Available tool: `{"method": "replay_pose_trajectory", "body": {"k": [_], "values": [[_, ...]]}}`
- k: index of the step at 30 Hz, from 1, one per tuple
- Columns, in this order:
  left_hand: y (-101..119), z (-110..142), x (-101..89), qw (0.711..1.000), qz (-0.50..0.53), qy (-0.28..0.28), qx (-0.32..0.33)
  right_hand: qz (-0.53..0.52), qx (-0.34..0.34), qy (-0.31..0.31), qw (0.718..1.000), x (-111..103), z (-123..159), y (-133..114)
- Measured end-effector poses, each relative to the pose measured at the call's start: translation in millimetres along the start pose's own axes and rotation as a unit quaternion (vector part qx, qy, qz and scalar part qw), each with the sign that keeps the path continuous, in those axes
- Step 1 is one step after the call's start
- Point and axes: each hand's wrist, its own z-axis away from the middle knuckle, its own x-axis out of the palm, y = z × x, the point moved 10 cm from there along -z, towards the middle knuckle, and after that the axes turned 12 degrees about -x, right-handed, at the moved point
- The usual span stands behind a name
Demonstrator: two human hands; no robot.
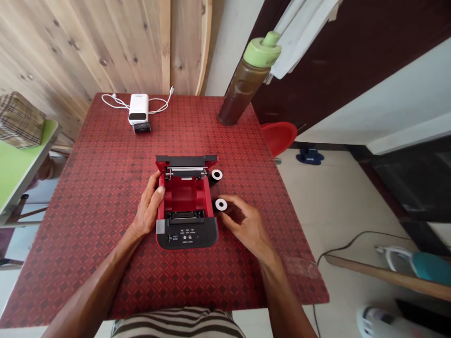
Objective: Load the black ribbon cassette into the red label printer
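Small red-and-black printer (186, 197) sat mid-bench (105, 202), lid raised at the far end, red roll compartment exposed, button panel facing the person. Left hand (148, 211) gripped its left wall: thumb at the upper edge, fingers along the outside. Right hand (251, 226) was on the other side, thumb and forefinger closed on the near roll (224, 206), which stood upright just beside the printer's right wall; its white face and dark core showed. Far roll (213, 174) stood upright behind it, by the open lid, apart from the right hand. I couldn't tell whether either roll touched the printer.

Far left of bench: white device (139, 104) with a white cable (171, 91) around it, small black object (142, 127) at its near edge. Far right: green-capped bottle (246, 84), dark contents. Beyond the right edge, dark slippers (310, 156) lay on the floor.
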Motion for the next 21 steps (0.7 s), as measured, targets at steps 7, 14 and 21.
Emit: {"method": "replay_pose_trajectory", "body": {"k": [7,14,21], "values": [[-3,0,-5.2,1.0,0.0,0.006,0.007,0.001,-0.017,-0.038,0.999,6,2,1],[-4,-2,-6.7,0.999,-0.047,0.015,0.023,-0.033,-0.003,-0.074,0.997,-6,9,5],[0,-2,-8.2,0.995,-0.079,0.029,0.06,-0.047,0.05,0.009,0.998,-30,-36,44]]}}
